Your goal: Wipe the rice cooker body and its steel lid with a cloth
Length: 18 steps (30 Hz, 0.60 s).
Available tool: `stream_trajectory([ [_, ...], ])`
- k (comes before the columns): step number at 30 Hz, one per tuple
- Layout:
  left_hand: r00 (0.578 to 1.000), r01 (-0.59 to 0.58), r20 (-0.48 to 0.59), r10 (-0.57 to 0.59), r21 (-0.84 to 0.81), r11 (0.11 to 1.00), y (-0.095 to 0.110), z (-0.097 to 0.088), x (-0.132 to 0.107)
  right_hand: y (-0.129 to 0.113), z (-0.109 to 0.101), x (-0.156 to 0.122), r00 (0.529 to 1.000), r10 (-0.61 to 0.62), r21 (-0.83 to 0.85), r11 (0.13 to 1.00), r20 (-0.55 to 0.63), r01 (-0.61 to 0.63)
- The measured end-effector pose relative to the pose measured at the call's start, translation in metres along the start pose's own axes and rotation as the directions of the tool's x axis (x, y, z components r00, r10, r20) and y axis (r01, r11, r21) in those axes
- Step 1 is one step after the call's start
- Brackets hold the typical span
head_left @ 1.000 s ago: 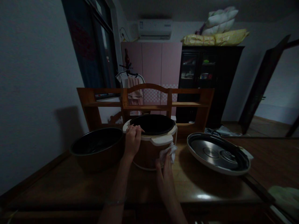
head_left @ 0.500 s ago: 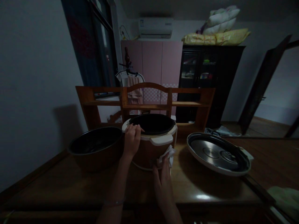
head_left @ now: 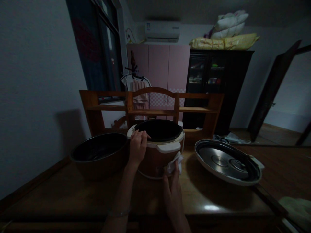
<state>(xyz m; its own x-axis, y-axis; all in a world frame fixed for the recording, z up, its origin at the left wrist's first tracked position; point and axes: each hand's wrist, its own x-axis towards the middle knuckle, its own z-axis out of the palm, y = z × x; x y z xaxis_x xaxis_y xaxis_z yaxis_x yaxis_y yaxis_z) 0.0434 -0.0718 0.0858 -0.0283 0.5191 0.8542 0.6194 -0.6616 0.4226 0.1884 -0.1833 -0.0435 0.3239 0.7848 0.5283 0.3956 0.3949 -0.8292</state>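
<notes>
In the head view a cooker body (head_left: 152,158), brown with a cream rim and side handles, stands open on the wooden table. My left hand (head_left: 138,145) is closed over its rim at the front left. Lower down, my right hand (head_left: 172,191) presses a crumpled white cloth (head_left: 175,162) against the body's front right side, below the cream handle (head_left: 168,147). To the left sits a dark inner pot (head_left: 100,161). On the right the cooker lid (head_left: 228,161) lies with its metal inner side facing up.
Behind the cooker rises a wooden shelf rack (head_left: 153,112) along the table's back. The table (head_left: 206,200) ends near me and on the right. Farther off are a pink wardrobe (head_left: 157,68), a dark cabinet (head_left: 235,77) and a door (head_left: 273,90).
My right hand and the white cloth have shifted slightly to the right along the cooker's side. My left hand keeps its place on the rim. The whole view has tipped a little.
</notes>
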Motion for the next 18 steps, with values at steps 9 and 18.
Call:
stream_trajectory([
  [9, 1.000, -0.003, 0.008, 0.003, -0.005, 1.000, -0.001, 0.000, 0.000, 0.004, 0.003, -0.003, 0.993, 0.080, 0.067, 0.994, 0.089, -0.086],
  [18, 1.000, -0.003, 0.000, 0.003, 0.007, 1.000, -0.003, 0.001, 0.000, 0.002, -0.002, 0.006, 0.996, 0.074, 0.041, 0.996, 0.038, -0.076],
])
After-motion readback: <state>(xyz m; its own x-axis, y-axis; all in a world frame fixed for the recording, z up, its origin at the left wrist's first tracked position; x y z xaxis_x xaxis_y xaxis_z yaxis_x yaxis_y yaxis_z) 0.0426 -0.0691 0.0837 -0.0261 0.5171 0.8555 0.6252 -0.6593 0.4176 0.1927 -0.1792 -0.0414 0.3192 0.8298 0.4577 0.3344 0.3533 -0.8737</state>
